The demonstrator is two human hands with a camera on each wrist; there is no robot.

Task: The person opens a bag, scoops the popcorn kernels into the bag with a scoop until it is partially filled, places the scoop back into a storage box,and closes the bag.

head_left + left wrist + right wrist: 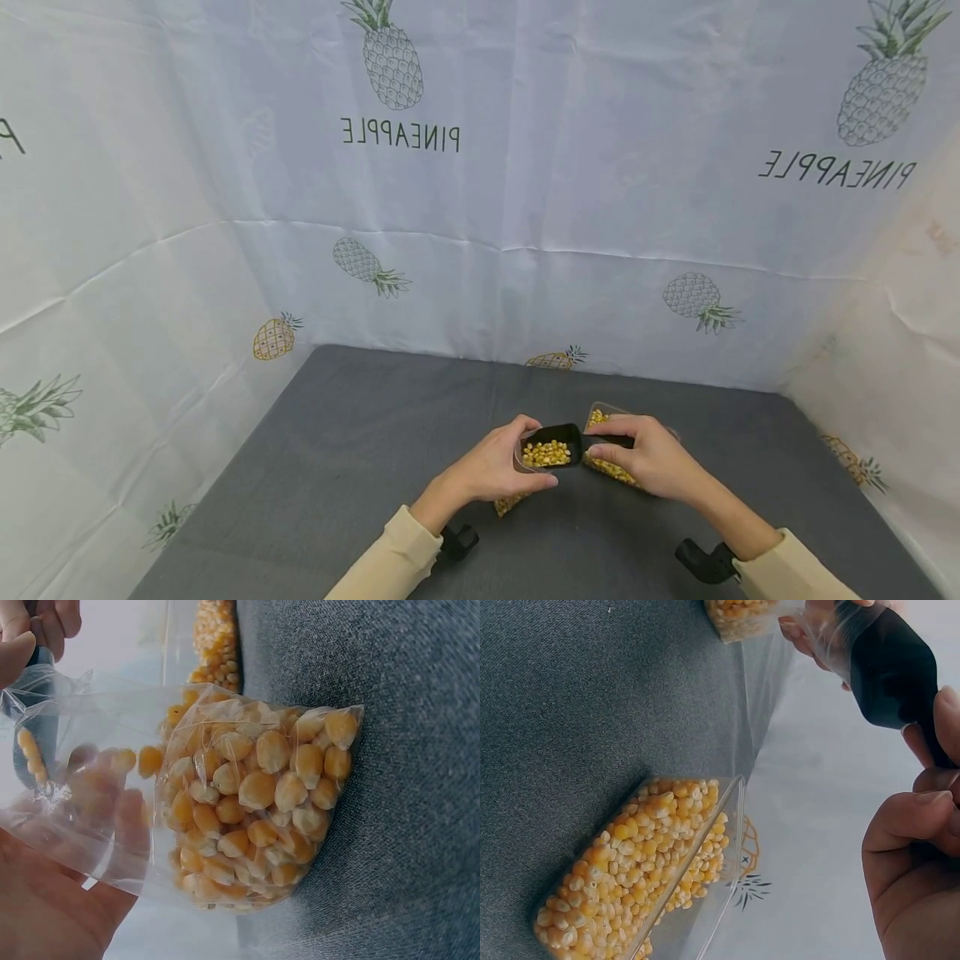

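My left hand (498, 462) holds the top of a clear plastic bag (161, 859) and spreads its mouth. Corn kernels (255, 791) fill the bag's lower part, which touches the table. With thumb and fingers, my right hand (652, 458) grips the handle of a black scoop (575, 442). Yellow kernels lie in the scoop, and its front end is inside the bag's mouth. In the left wrist view a few kernels show in the upper bag, above the pile. Behind and below my right hand stands a clear plastic box (740, 791) with many corn kernels.
The dark grey table (360, 433) extends around both hands. White curtains (480, 308) printed with pineapples enclose its back and sides. Black wrist mounts (705, 562) sit at the sleeves.
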